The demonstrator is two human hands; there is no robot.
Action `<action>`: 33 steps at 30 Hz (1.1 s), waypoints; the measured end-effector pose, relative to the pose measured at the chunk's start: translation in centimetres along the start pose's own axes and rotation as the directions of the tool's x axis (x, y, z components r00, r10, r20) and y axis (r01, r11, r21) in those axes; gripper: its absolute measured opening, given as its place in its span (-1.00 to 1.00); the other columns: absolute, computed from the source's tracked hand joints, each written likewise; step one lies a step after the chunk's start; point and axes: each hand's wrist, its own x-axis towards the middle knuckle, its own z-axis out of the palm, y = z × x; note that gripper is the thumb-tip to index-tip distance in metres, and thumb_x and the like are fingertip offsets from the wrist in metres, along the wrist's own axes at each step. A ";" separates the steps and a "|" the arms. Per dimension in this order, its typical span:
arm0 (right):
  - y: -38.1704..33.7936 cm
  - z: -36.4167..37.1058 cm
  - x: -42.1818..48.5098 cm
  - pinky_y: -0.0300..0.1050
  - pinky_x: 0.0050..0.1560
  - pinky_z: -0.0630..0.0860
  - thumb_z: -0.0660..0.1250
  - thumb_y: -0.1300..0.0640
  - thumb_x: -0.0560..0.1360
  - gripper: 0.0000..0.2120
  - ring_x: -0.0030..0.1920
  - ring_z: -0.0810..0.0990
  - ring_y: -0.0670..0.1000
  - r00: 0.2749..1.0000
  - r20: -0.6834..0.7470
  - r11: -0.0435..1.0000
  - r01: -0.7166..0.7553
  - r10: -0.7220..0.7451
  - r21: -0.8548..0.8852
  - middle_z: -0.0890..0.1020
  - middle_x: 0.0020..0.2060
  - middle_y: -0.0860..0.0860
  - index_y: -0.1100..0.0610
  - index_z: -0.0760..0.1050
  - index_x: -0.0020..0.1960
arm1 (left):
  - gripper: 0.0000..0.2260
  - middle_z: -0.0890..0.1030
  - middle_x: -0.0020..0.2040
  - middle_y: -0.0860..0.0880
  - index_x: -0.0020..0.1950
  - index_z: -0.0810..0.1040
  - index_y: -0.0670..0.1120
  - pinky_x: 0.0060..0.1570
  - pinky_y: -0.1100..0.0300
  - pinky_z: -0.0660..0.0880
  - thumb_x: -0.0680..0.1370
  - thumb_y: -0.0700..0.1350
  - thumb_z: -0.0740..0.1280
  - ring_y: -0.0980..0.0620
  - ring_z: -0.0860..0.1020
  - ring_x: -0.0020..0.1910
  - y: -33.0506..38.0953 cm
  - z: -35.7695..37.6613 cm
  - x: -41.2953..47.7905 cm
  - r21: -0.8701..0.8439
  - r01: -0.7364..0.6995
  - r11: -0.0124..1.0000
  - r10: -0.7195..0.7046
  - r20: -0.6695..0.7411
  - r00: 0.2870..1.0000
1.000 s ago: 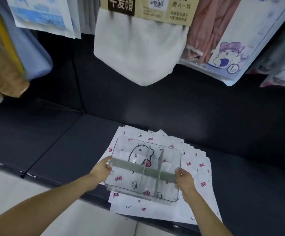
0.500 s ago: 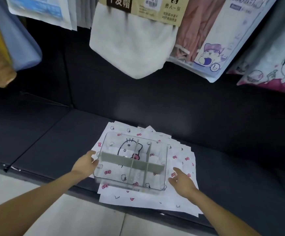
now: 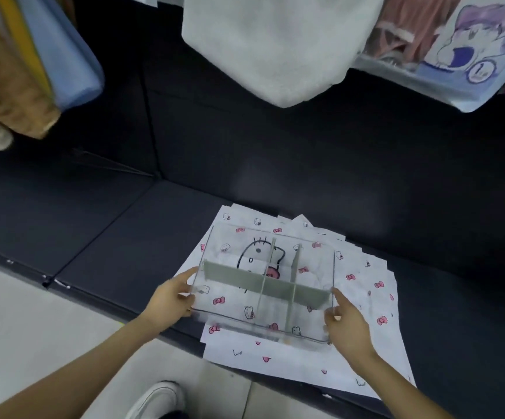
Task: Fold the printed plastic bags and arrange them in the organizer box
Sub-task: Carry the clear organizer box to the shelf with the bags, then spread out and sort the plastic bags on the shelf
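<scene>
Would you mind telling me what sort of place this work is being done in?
Probably a shop aisle: a packaged cartoon-print item and a white towel hang above a dark display shelf.

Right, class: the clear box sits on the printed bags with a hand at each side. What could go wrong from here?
1. The stack of white printed plastic bags overhangs the front edge of the dark shelf. Sliding the clear plastic organizer box with grey dividers could drag bags onto the floor.
2. The left hand holds the box's left wall, but the right hand seems only to touch the right wall. A lift might tilt the box.
</scene>
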 end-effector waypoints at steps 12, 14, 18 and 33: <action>-16.5 13.8 7.5 -0.16 0.12 0.40 0.08 0.25 0.64 -0.65 0.12 0.51 -0.02 0.984 0.149 0.866 0.007 -0.094 0.500 0.55 0.19 0.00 0.07 0.42 0.37 | -0.47 0.62 -0.11 0.00 0.42 0.39 -0.01 -0.24 0.31 0.60 0.54 -0.46 0.21 0.02 0.60 -0.20 -5.1 -12.4 2.4 -0.249 -0.041 0.968 -0.087 -0.482 0.872; -18.5 15.6 8.3 -0.20 0.25 0.26 0.02 0.35 0.62 -0.55 0.36 0.38 0.01 0.962 0.255 0.856 -0.054 -0.093 0.514 0.43 0.37 0.01 0.09 0.28 0.47 | -0.47 0.60 -0.11 -0.05 0.45 0.37 -0.07 -0.27 0.30 0.60 0.54 -0.46 0.19 -0.06 0.57 -0.14 -6.3 -13.6 3.1 -0.288 -0.027 0.957 -0.129 -0.508 0.852; -20.2 17.8 10.3 -0.21 0.25 0.23 0.00 0.43 0.60 -0.45 0.45 0.27 0.02 0.935 0.336 0.864 -0.071 -0.117 0.499 0.35 0.44 -0.01 0.06 0.19 0.51 | -0.54 0.63 -0.01 -0.14 0.42 0.41 0.01 -0.18 0.20 0.63 0.57 -0.35 0.27 -0.11 0.58 -0.08 -7.5 -14.6 4.9 -0.349 -0.011 0.937 -0.182 -0.513 0.839; -1.1 5.4 6.9 0.02 0.47 0.10 -0.30 -0.59 0.28 0.05 0.49 0.23 0.05 0.932 0.262 0.666 0.363 -0.252 -0.651 0.25 0.48 -0.02 0.06 0.28 0.48 | -0.56 0.62 0.15 -0.12 0.08 0.66 -0.09 0.12 -0.09 0.52 0.49 0.17 0.16 -0.21 0.58 0.12 -5.1 0.6 5.1 0.760 -0.324 0.563 0.521 -0.022 0.853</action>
